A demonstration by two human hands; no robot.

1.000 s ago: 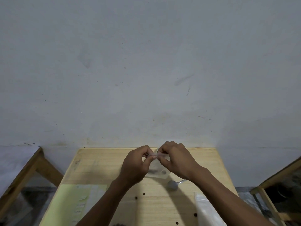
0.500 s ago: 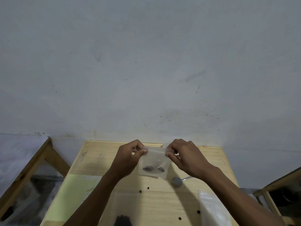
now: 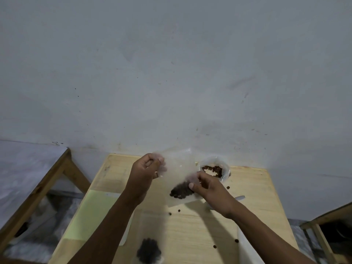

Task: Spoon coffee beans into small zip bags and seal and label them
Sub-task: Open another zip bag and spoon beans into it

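Both hands, left hand and right hand, pinch the zip bag, now swung sideways with its beans bunched low, suggesting sealing is finished.

A plain, bare room, perhaps a home workspace: a scuffed grey-white wall fills the upper frame, a small wooden bench stands against it at lower centre, with further wooden furniture at lower left and lower right.

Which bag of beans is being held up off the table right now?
The blurred clear bag pinched between the left hand and right hand. The open bag behind and the bag at the near edge sit untouched.
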